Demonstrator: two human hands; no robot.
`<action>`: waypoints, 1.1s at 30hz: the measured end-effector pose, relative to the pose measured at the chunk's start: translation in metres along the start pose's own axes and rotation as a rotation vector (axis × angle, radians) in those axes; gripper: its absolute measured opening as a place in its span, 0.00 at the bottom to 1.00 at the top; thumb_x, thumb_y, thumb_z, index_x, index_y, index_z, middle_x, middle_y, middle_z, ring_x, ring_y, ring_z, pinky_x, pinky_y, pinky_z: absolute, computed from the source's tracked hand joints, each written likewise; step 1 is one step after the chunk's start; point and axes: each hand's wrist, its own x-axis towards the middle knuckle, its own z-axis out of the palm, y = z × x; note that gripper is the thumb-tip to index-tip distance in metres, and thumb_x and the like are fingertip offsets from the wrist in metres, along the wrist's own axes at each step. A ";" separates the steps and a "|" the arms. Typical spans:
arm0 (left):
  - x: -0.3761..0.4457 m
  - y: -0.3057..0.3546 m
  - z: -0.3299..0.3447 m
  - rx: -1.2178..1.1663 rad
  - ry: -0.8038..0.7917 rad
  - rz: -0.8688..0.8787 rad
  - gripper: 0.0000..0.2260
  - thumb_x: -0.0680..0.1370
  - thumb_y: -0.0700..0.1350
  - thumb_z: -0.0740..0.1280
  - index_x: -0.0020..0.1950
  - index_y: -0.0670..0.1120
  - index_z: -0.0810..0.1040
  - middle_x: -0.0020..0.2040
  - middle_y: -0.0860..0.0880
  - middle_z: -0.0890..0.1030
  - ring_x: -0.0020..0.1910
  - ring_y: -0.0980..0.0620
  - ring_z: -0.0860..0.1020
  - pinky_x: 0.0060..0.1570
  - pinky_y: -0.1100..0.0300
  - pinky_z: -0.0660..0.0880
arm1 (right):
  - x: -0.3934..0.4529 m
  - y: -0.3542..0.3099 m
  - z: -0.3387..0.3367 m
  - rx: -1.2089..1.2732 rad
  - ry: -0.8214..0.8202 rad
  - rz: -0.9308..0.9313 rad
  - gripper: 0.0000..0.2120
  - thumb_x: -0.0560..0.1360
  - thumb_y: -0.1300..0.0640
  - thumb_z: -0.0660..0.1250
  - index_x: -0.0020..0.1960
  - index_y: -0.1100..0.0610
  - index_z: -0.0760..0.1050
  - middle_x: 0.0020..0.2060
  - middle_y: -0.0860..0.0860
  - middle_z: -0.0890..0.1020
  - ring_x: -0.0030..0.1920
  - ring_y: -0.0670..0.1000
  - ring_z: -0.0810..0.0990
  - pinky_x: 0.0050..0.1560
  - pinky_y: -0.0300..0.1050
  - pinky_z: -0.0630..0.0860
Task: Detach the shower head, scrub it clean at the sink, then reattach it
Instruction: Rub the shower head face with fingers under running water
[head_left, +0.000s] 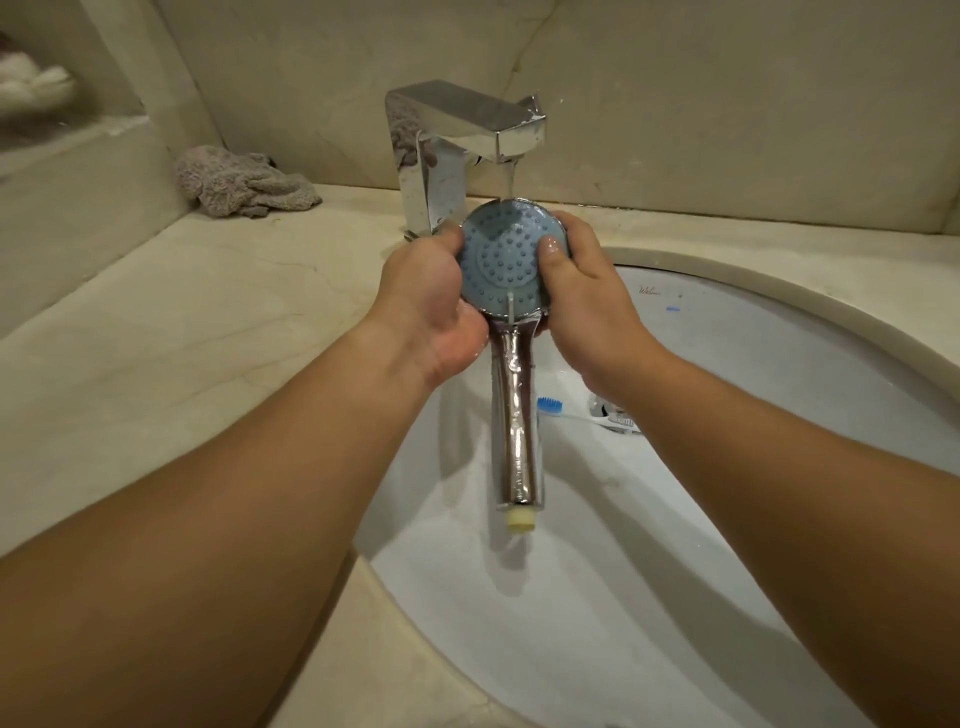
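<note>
Over the sink, under the faucet: shower head is detached and held above the white basin. Long axis runs near-vertical in the head view, round spray end far/up by the spout, chrome handle pointing down and toward the person. Cream threaded fitting at the handle's near end hangs free, nothing attached. Blue nozzle face is turned up toward the camera.

Water stream falls from the spout onto the far rim of the spray face; a thin trickle runs down off the face's near edge onto the handle neck.

Left hand wraps the left edge of the spray disc, fingers curled behind it, palm against the neck. Right hand grips the right edge, thumb pressed flat on the blue face, fingers behind. Both hands are clamped on the head; the handle is not held.

Blue-bristled toothbrush lies in the basin just right of the handle, beside the drain. Grey cloth sits crumpled on the beige countertop, left of the faucet and well apart from the hands.
</note>
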 end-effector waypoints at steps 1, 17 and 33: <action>-0.002 -0.001 0.003 0.010 -0.004 0.002 0.21 0.87 0.49 0.52 0.68 0.39 0.77 0.60 0.37 0.84 0.57 0.38 0.84 0.45 0.44 0.83 | 0.001 -0.002 0.002 0.021 0.061 0.022 0.15 0.82 0.46 0.53 0.65 0.48 0.69 0.55 0.48 0.79 0.56 0.49 0.79 0.57 0.55 0.79; -0.004 -0.007 0.006 0.042 -0.083 0.051 0.18 0.86 0.44 0.55 0.66 0.35 0.77 0.61 0.36 0.83 0.59 0.39 0.84 0.54 0.45 0.83 | 0.004 -0.015 0.005 -0.018 0.106 0.142 0.37 0.58 0.35 0.78 0.57 0.49 0.64 0.50 0.50 0.77 0.48 0.50 0.81 0.46 0.53 0.83; -0.009 -0.011 0.011 0.010 -0.102 0.041 0.18 0.86 0.47 0.57 0.60 0.36 0.80 0.57 0.36 0.85 0.54 0.40 0.86 0.49 0.48 0.84 | 0.001 -0.018 0.013 -0.109 0.346 0.114 0.23 0.72 0.31 0.64 0.48 0.50 0.72 0.41 0.46 0.79 0.41 0.46 0.80 0.44 0.51 0.81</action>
